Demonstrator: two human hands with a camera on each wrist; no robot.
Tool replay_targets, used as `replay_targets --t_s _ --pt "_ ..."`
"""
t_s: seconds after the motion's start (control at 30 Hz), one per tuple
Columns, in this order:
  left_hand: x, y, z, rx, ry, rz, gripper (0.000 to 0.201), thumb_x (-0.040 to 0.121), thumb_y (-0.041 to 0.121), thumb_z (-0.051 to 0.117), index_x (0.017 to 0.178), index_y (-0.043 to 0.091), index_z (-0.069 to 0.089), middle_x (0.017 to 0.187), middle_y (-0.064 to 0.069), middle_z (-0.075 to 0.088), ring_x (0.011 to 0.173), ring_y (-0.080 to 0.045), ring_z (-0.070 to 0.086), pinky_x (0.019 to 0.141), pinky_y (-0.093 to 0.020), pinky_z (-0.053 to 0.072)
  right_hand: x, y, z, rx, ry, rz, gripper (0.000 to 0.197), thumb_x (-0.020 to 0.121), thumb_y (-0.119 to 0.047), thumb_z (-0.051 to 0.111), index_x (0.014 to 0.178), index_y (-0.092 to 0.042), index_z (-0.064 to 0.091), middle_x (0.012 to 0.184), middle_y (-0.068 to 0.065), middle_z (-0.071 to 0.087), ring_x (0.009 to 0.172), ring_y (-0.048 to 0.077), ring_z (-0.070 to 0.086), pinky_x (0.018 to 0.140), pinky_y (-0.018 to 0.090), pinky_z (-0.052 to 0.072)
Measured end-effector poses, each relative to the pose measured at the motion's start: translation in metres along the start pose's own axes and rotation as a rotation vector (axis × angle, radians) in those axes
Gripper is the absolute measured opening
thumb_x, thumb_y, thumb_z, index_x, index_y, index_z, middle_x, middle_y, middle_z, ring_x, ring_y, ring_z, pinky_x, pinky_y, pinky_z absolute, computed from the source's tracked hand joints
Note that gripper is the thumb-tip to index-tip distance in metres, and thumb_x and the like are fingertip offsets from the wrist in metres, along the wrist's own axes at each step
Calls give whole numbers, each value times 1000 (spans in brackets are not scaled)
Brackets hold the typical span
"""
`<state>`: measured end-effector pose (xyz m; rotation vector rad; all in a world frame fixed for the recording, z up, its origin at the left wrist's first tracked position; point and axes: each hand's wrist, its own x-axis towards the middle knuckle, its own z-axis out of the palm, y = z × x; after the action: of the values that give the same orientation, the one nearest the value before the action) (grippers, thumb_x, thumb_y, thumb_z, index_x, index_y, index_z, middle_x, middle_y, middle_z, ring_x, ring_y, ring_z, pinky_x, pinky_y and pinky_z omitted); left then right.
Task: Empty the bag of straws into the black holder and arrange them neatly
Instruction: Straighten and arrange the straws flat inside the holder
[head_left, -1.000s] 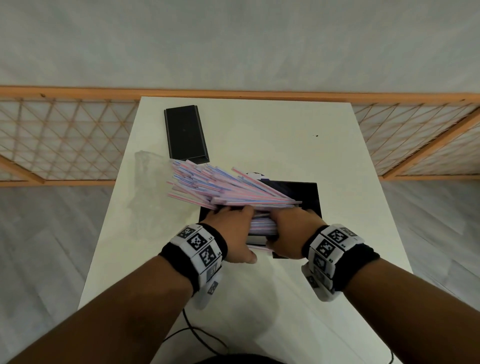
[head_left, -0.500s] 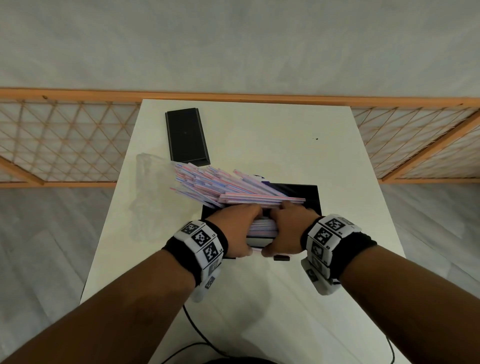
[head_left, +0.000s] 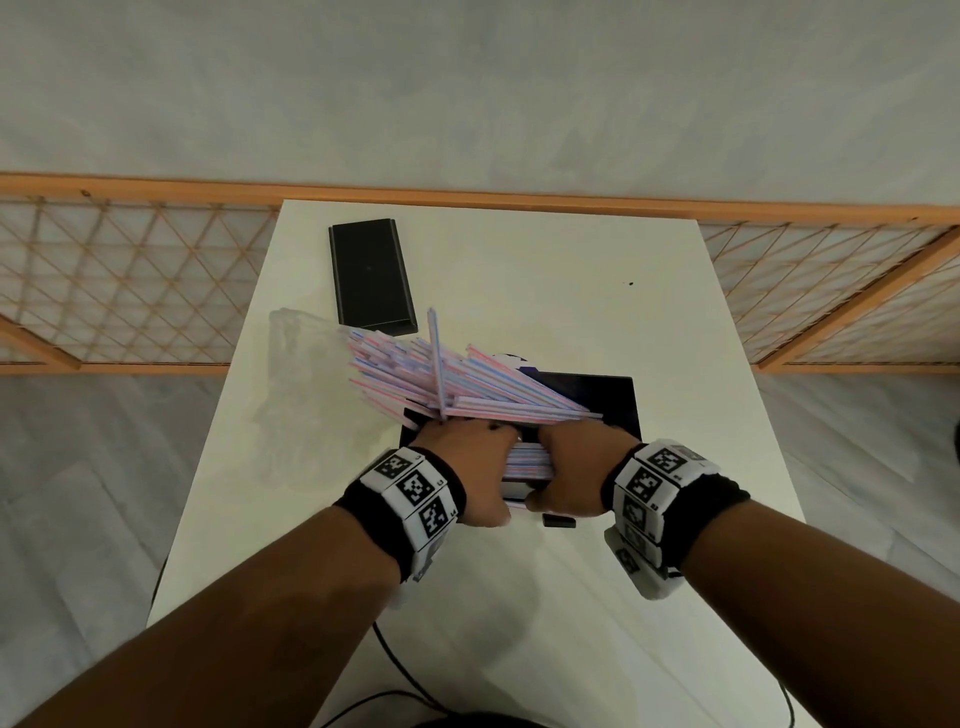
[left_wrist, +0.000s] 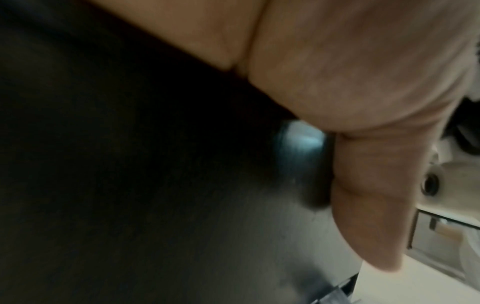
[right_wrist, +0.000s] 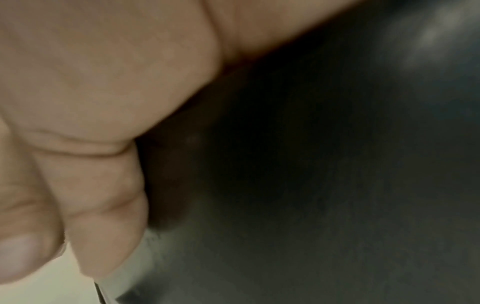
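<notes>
Bare tabletop (head_left: 545, 291) lies along the far and right edges. The black lid (head_left: 371, 275) near the far left corner and the fanned straws (head_left: 441, 379) obstruct the centre-left.

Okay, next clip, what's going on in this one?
A person is loading pink and blue striped straws into a black holder on a white table. The left hand and right hand grip the near ends of the bundle from either side. The far ends fan out untidily to the left, and one straw sticks up across the rest. The emptied clear bag lies to the left, and a separate black lid-like piece sits further back.
</notes>
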<state>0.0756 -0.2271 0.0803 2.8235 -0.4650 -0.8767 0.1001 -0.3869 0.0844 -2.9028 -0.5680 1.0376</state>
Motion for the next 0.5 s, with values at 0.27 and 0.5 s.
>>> replay_targets --t_s 0.27,0.5 --pt "-14 7 -4 -91 32 53 61 75 58 67 126 27 52 127 4 58 119 -22 57 98 -44 52 -11 7 -10 11 64 -10 51 62 -67 69 95 -30 62 89 -8 66 86 17 65 79 32 56" --pt "-32 16 -20 -127 134 82 59 83 55 65 132 24 51 132 3 57 122 -22 56 100 -45 50 -20 4 -17 46 104 -81 68 50 -81 60 96 -32 61 95 -10 63 92 15 63 86 35 53"
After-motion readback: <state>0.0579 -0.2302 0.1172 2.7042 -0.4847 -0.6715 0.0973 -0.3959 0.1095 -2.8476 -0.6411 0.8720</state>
